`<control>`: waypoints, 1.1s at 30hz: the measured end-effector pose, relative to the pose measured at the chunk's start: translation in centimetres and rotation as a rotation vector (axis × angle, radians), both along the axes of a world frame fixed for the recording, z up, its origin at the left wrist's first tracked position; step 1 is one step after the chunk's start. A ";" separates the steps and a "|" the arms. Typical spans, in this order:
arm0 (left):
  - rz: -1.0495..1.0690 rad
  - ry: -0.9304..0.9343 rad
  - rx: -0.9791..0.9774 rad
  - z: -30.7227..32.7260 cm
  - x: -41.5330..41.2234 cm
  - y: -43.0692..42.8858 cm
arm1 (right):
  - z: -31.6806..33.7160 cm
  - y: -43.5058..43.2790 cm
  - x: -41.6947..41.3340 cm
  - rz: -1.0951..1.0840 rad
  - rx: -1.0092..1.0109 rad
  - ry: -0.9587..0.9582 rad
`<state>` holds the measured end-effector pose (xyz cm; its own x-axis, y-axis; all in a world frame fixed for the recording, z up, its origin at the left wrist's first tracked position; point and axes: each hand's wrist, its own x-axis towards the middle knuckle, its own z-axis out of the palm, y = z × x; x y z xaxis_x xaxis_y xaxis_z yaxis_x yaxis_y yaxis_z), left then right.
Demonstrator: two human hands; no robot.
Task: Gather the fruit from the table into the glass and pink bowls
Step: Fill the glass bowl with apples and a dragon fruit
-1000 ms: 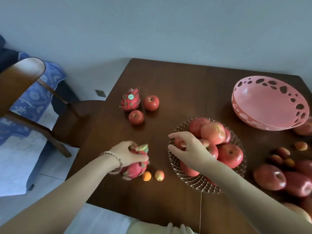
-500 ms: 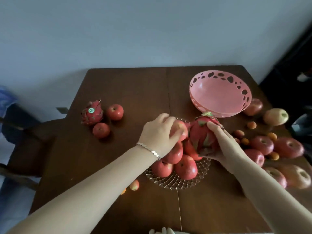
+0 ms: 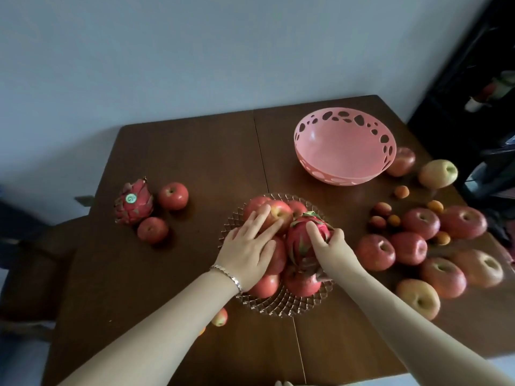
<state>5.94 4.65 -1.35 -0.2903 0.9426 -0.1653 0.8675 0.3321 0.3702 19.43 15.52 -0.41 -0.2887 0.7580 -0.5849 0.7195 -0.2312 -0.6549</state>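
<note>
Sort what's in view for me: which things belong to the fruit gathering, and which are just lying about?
Job: glass bowl, pink bowl, dragon fruit under right hand, left hand on the apples, loose apples, second dragon fruit, small orange fruits.
Lying about: chair, dark shelving.

Right hand [image 3: 333, 247] grips a dragon fruit [image 3: 302, 238] atop apples in the glass bowl [image 3: 281, 305].

The glass bowl [image 3: 281, 305] sits mid-table [image 3: 195, 151] — pink bowl [image 3: 344, 147] behind it, loose apples [image 3: 408, 247] to its right.
</note>
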 end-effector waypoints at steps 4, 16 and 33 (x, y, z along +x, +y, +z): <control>0.160 -0.253 0.191 0.0 0.8 0.2 | -0.2 0.6 0.5 0.163 0.194 -0.160; 0.752 -0.597 0.115 1.4 0.4 5.1 | -0.3 0.1 0.6 0.048 0.185 0.147; 0.777 -0.490 -0.047 2.7 -0.1 3.7 | -0.4 1.5 -0.1 0.023 0.077 0.037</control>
<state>5.82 8.30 1.33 -0.7264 0.5009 -0.4706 0.1436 0.7802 0.6088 19.29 17.03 -0.85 -0.3266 0.7934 -0.5136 0.6993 -0.1627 -0.6961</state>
